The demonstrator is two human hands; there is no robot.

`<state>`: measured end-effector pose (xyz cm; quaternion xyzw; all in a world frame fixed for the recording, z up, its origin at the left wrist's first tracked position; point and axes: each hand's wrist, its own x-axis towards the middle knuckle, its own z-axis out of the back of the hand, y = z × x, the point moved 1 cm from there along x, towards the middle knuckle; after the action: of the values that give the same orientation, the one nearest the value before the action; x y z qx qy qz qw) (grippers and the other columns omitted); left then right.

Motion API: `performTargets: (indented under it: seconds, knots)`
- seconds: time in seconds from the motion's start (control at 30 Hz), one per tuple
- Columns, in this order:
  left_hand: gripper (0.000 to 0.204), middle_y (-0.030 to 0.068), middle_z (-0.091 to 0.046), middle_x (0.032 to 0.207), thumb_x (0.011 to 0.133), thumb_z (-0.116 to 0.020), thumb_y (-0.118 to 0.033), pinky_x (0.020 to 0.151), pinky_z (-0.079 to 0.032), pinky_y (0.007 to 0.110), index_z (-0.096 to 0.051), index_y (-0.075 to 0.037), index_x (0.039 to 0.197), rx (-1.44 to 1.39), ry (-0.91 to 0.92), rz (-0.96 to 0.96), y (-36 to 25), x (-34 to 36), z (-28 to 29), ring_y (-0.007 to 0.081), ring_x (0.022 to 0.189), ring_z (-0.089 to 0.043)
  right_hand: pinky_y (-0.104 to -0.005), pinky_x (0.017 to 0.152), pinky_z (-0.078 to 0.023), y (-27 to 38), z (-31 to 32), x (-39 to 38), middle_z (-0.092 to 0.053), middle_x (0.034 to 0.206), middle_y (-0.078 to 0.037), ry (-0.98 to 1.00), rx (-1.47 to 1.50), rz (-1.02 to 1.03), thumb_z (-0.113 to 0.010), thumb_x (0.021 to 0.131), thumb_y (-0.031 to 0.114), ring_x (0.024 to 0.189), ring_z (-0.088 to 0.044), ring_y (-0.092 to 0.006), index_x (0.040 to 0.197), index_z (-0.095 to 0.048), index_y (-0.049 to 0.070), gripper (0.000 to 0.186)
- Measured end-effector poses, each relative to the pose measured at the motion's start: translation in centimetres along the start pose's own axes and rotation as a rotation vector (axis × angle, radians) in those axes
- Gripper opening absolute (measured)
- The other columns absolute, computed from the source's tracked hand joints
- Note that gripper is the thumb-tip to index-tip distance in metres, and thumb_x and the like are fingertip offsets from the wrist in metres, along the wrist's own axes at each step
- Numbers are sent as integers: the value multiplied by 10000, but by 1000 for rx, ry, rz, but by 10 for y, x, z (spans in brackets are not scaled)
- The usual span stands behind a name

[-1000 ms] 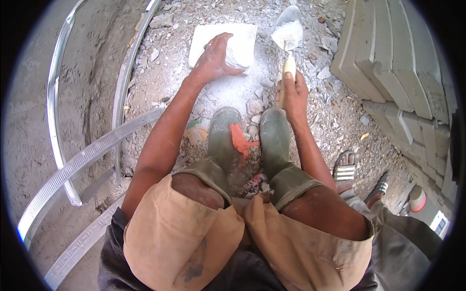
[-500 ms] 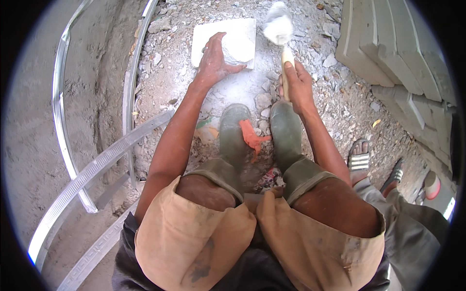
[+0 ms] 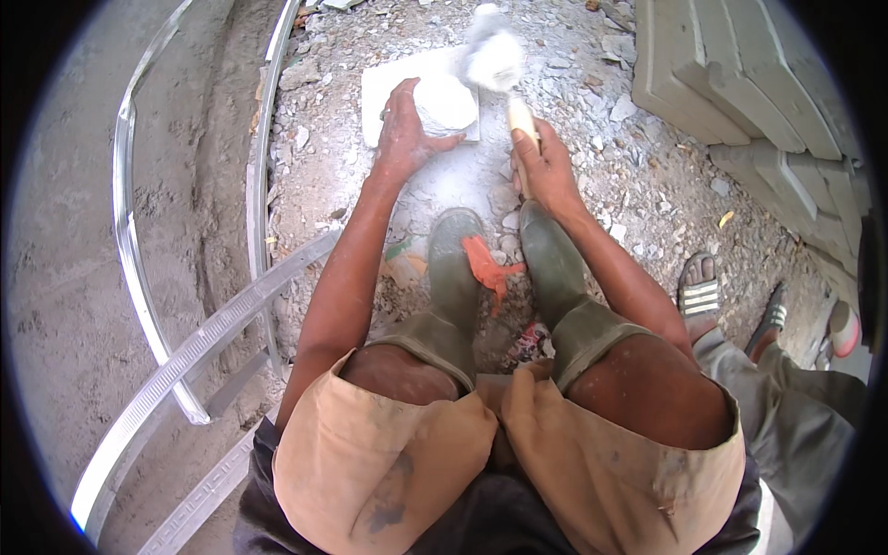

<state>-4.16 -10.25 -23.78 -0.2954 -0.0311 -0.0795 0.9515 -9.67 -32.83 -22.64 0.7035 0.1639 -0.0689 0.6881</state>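
Note:
My right hand (image 3: 548, 166) is closed round the pale handle of a trowel (image 3: 521, 115). White powder heaps on its blade, which is blurred and hangs by the right edge of a square white board (image 3: 373, 102) on the ground. On that board lies a rounded white mound (image 3: 446, 102), powder or paste, I cannot tell which. Curved along the mound's left and near sides is my left hand (image 3: 407, 137), open, with thumb and fingers spread. Whether its fingertips touch the mound is unclear.
Curved metal channel strips (image 3: 129, 222) lie at the left. Grey slabs (image 3: 680, 74) are stacked at the right, near another person's sandalled foot (image 3: 698, 289). An orange scrap (image 3: 486, 264) lies between my green rubber boots (image 3: 453, 254). Stone rubble covers the ground.
The trowel has swung left, its loaded blade now beside the board's right edge. My left hand stays at the mound, with its fingers still spread. The view has shifted slightly.

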Motion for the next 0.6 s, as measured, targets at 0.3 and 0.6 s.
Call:
performTargets:
  seconds: [0.3,0.6]
  knots:
    - [1110,246,-420,1433,593,-941,-335,1138,-348,479,-320,33,1436,-10,-15,-1,3,-1,-2,401,1347,-414,-287,479,-455,7,-6,7,-563,739,-63,-70,149,7,-542,1042,292,518,-546,-132,1279,-441,-43,422]
    - [1112,248,-411,1436,592,-939,-346,1137,-338,488,-308,22,1430,-47,-21,-15,7,-1,-3,405,1347,-406,-298,486,-466,1,-12,10,-568,745,-69,-33,8,-14,-547,1037,316,524,-558,-136,1292,-437,-41,452]
